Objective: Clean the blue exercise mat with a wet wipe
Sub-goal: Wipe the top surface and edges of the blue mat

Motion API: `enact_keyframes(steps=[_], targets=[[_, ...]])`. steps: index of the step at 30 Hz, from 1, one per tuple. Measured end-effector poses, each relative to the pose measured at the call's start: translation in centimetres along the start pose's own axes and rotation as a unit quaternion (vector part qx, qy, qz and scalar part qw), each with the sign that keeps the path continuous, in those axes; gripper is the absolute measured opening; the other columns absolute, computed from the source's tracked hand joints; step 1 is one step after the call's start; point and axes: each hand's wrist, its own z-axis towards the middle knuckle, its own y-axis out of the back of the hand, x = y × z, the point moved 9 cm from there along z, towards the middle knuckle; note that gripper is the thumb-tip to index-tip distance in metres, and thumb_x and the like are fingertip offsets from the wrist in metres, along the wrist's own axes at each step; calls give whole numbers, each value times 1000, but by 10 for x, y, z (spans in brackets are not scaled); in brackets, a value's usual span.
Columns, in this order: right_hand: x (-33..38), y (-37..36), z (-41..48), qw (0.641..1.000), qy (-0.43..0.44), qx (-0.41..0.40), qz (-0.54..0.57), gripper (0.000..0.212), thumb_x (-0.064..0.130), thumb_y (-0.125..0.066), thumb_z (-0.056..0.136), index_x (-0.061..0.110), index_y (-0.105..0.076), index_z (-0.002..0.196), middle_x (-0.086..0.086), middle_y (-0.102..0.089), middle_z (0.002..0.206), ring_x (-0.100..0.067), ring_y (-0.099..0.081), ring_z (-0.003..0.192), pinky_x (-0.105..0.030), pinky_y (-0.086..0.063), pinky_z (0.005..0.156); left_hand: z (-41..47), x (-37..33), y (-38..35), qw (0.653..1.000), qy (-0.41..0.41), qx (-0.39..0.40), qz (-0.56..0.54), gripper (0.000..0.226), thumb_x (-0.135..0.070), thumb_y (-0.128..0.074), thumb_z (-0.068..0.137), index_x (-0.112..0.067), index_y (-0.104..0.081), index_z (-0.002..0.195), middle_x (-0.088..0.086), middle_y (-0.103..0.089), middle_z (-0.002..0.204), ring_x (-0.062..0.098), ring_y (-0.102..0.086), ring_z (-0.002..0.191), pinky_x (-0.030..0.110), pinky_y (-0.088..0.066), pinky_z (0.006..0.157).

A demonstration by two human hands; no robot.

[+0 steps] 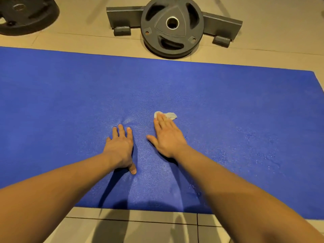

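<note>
On the blue mat (228,102), near its middle, a small crumpled white wipe (171,115) lies under the fingertips of the right hand (168,137). Part of it pokes out ahead of the fingers and to their right. The left hand (121,148) rests on the mat just beside the right one, a little nearer the person, and does not touch the wipe. A narrow strip of bare mat runs between the two hands.

The mat is spread across a beige tiled floor (87,39) and runs out of view on the left; its right end and its near edge both show. Its surface glistens in speckled patches between the hands and to the right of the right forearm. A slight pucker sits just ahead of the left fingertips.

Beyond the far edge, well apart from the hands, a grey weight plate (177,35) leans against a grey steel bar (222,23) with two small feet. A second, darker plate (26,14) lies flat at the upper left corner. Nothing on the mat stands between the hands and the wipe.

Both arms reach forward, bare, from the lower corners. The right hand lies palm down with straight fingers close together, pressing the wipe, its thumb spread to the left. The left hand is also flat and palm down, holding nothing, with its fingers slightly fanned and its thumb pointing back toward the person.
</note>
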Motion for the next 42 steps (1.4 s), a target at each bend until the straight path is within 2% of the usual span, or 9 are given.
enact_keyframes(steps=[6, 11, 17, 21, 26, 31, 37, 40, 42], targets=[[-122, 11, -77, 982, -179, -52, -33, 95, 71, -18, 96, -1, -15, 159, -17, -14, 167, -30, -11, 156, -46, -14, 126, 1, 2, -1, 1000, -8, -4, -1, 170, -73, -90, 45, -3, 16, 158, 27, 16, 165, 48, 8, 154, 58, -25, 121], [-84, 4, -69, 944, -324, -41, 42, 103, 74, -20, 96, -9, -6, 156, -28, 0, 166, -39, 3, 155, -51, -5, 125, 2, 1, 0, 1000, -8, -1, -4, 172, -73, -91, 41, -2, 14, 158, 29, 14, 164, 51, 7, 152, 61, -28, 119], [41, -22, -48, 992, -123, -27, 27, 98, 68, -7, 93, -6, -9, 158, -26, 2, 166, -37, 7, 155, -52, -6, 125, 1, 0, 0, 1000, -2, 5, -4, 172, -72, -91, 43, -3, 16, 158, 28, 15, 165, 50, 8, 153, 61, -27, 120], [3, -19, -63, 997, 20, -10, -71, 85, 64, -14, 100, 5, -15, 161, -11, -4, 169, -25, 1, 157, -53, -10, 125, 1, 1, 1, 1000, -6, 4, 5, 172, -75, -89, 41, -2, 15, 158, 28, 12, 165, 50, 5, 153, 62, -29, 118], [-115, -4, -112, 978, -179, -24, -105, 89, 66, -18, 99, -3, -26, 156, -19, -20, 166, -33, -19, 154, -59, -19, 121, 2, 2, -1, 1000, -12, 4, 1, 171, -75, -89, 42, -4, 14, 158, 27, 13, 165, 49, 6, 153, 62, -29, 118], [-80, -5, -99, 956, -290, -50, 6, 104, 71, -8, 93, -12, -19, 154, -31, -11, 163, -42, -10, 154, -52, -14, 124, 3, 2, 0, 1000, -10, 2, 0, 172, -74, -90, 40, -2, 13, 157, 28, 11, 164, 50, 5, 152, 63, -29, 117], [44, -32, -80, 994, -105, -26, -10, 94, 65, -20, 101, -10, -10, 156, -30, -2, 164, -42, 2, 154, -53, -9, 124, 5, 2, -1, 1000, -1, 3, -7, 173, -72, -92, 39, -4, 14, 157, 27, 11, 165, 49, 6, 153, 63, -28, 118], [30, -30, -87, 999, 22, -16, -31, 87, 62, -29, 102, -3, -14, 158, -22, -6, 167, -35, -3, 156, -51, -16, 123, 5, 2, -1, 1000, -3, 10, -5, 173, -72, -92, 40, -4, 16, 158, 26, 14, 165, 49, 7, 153, 63, -27, 119], [-17, -23, -99, 998, 4, -22, -61, 89, 64, -30, 101, 0, -11, 160, -17, -6, 168, -32, -4, 156, -49, -17, 124, 4, 2, -1, 1000, -3, 16, -5, 173, -72, -91, 42, -5, 17, 158, 26, 16, 165, 49, 9, 153, 64, -25, 119]])
